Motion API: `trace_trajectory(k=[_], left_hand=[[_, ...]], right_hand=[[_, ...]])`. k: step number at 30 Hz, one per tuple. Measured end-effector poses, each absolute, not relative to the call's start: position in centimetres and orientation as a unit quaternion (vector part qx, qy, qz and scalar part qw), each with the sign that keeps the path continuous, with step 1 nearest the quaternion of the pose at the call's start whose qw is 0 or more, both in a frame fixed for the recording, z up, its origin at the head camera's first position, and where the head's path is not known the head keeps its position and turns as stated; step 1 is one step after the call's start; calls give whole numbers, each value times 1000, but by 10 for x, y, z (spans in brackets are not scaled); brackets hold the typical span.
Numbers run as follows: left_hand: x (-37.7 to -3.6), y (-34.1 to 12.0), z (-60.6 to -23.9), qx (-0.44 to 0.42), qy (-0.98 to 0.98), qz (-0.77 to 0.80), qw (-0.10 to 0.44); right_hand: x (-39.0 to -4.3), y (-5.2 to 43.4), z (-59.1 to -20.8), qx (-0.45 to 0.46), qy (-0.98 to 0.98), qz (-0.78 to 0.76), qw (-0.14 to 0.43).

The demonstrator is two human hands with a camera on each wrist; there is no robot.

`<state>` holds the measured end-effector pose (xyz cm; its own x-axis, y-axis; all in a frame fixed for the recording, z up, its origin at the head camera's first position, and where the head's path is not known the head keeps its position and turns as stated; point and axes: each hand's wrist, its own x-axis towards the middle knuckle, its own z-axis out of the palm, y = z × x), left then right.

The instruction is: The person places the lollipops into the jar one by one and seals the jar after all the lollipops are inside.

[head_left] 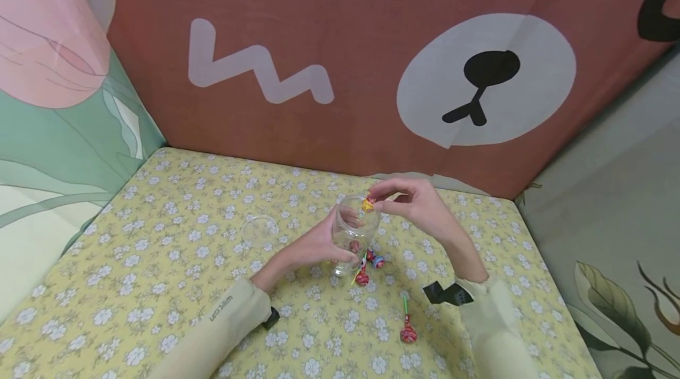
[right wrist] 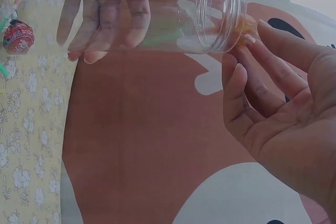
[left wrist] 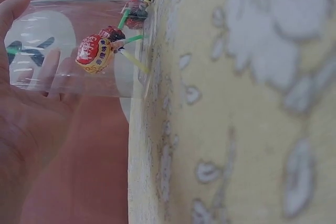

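Note:
A clear jar without its lid stands upright on the table, gripped round its side by my left hand. In the left wrist view, a few wrapped lollipops lie at the jar's bottom, with green and pale yellow sticks. My right hand is at the jar's mouth, pinching a lollipop with a yellow-orange wrapper between thumb and fingers. The right wrist view shows that lollipop at the rim, partly hidden by the fingers and the jar's threaded neck.
Beside the jar's base lie a red lollipop and a blue-and-red one. Closer to me, another red lollipop with a green stick lies alone. A clear round lid rests left of the jar on the flowered tablecloth.

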<state>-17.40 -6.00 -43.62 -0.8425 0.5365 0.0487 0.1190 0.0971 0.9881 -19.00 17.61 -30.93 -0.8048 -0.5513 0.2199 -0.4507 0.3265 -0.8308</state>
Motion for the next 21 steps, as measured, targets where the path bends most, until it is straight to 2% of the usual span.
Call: trace_trajectory(k=[21], left_hand=[[-174, -59, -437, 239, 710, 643, 160]], right_hand=[[-190, 182, -309, -290, 814, -502, 37]])
